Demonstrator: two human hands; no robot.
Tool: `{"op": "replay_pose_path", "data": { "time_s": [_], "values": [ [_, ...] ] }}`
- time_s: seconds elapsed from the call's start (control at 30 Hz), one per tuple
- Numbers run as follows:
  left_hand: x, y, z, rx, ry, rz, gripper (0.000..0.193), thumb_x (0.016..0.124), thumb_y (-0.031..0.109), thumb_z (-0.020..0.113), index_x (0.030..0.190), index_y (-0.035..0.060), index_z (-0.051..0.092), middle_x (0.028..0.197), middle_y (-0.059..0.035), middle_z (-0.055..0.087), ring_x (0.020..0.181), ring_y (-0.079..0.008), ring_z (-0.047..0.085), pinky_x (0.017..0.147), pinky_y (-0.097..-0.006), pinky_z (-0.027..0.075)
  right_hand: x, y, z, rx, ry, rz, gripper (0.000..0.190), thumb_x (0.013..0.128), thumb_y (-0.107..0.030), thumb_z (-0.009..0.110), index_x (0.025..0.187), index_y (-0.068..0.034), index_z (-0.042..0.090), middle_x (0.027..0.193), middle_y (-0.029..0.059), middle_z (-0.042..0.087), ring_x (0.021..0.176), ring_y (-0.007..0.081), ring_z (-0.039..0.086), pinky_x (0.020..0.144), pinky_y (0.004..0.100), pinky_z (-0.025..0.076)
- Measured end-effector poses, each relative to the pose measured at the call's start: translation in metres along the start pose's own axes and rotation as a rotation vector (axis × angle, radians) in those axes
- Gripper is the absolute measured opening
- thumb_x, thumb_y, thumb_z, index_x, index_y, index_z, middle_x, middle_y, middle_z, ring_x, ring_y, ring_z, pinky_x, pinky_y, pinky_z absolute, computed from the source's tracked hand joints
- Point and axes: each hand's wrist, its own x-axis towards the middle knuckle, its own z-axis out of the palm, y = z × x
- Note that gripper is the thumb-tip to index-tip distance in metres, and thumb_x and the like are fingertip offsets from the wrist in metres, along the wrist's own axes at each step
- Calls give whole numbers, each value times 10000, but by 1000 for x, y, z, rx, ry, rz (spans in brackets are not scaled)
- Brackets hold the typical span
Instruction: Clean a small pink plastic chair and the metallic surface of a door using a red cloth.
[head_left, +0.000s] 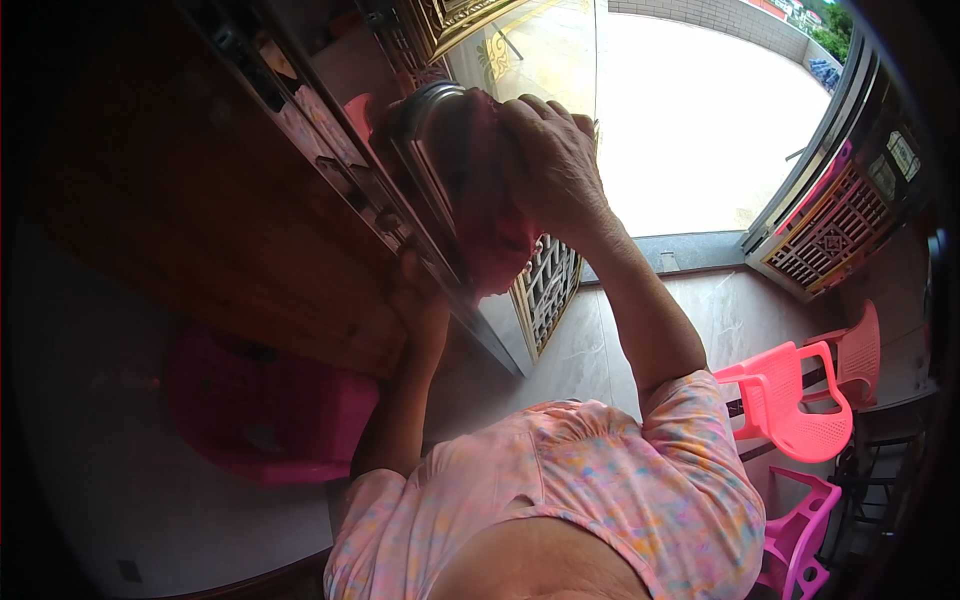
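My right hand (551, 161) holds a dark red cloth (495, 251) against the face of a door, beside a shiny metal handle (420, 142). Part of the cloth hangs below my fingers. Lower down, my left hand (412, 285) is at the door's metal edge (360, 187), with its fingers partly in shadow; it seems to grip the edge. Lock fittings show along that edge. A lattice panel (551, 289) with a gold frame covers the lower part of the door's face.
Beyond the stone threshold (667, 255) lies a bright paved yard. A second door leaf (829, 225) stands at the right. Pink plastic chairs (795, 405) and a magenta one (799, 525) are on the right; another magenta chair (262, 420) sits in shadow at left.
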Motion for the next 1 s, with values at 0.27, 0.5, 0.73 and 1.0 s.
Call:
{"op": "replay_pose_path", "data": {
  "time_s": [0.27,0.5,0.73,1.0],
  "values": [
    [-1,9,-3,-79,-26,-102,371,908,251,314,790,-43,509,719,-131,536,649,-211,516,583,-321,404,20,-12,9,78,249,-38,103,697,-157,540,721,-66,499,747,91,540,728,290,501,629,390,359],
    [-8,-7,0,6,22,-95,371,898,252,338,872,-70,521,739,-137,548,680,-227,542,615,-308,430,12,-12,18,77,234,47,201,721,-195,535,817,-39,454,740,122,511,751,317,479,667,397,323],
    [-6,-17,-1,164,43,209,239,851,184,409,867,-22,529,779,-146,557,714,-284,559,591,-365,443,30,-34,25,111,390,-137,281,673,-185,564,849,-31,409,792,135,468,770,315,446,682,394,319],
    [-3,4,-4,153,-42,-81,360,893,242,334,944,-53,535,855,-189,576,809,-317,558,700,-352,446,39,-25,18,277,252,103,283,692,-211,527,831,7,411,716,199,490,656,364,486,611,437,372]
  ]
}}
